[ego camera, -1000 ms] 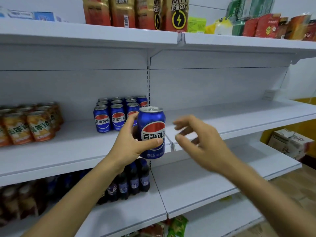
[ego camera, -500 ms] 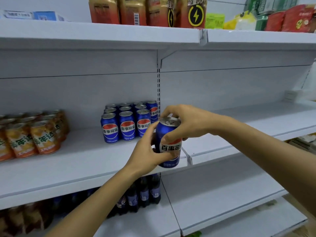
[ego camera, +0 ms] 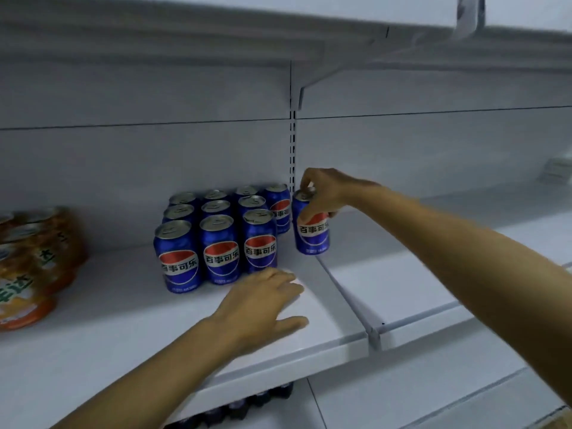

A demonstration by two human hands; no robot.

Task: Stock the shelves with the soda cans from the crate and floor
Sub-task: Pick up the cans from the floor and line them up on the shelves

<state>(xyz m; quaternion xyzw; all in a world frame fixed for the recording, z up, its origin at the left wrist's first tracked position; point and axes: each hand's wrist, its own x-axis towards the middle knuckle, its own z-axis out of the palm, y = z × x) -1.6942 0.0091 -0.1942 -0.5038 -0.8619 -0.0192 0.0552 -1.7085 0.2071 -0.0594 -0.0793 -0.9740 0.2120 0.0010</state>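
Note:
My right hand (ego camera: 325, 193) grips the top of a blue soda can (ego camera: 311, 232) from above; the can stands upright on the white shelf (ego camera: 123, 320), right at the seam between two shelf boards. Just left of it stands a block of several matching blue cans (ego camera: 221, 239) in rows. My left hand (ego camera: 263, 308) lies flat and open on the shelf in front of that block, holding nothing.
Orange cans (ego camera: 34, 264) crowd the left end of the same shelf. The adjoining shelf board (ego camera: 402, 274) lies to the right. Dark bottles (ego camera: 247, 404) show on the shelf below. Another shelf hangs overhead.
The can passed from my left hand to my right, which moved it back onto the shelf beside the block. My left hand let go and dropped flat onto the shelf. The camera moved closer.

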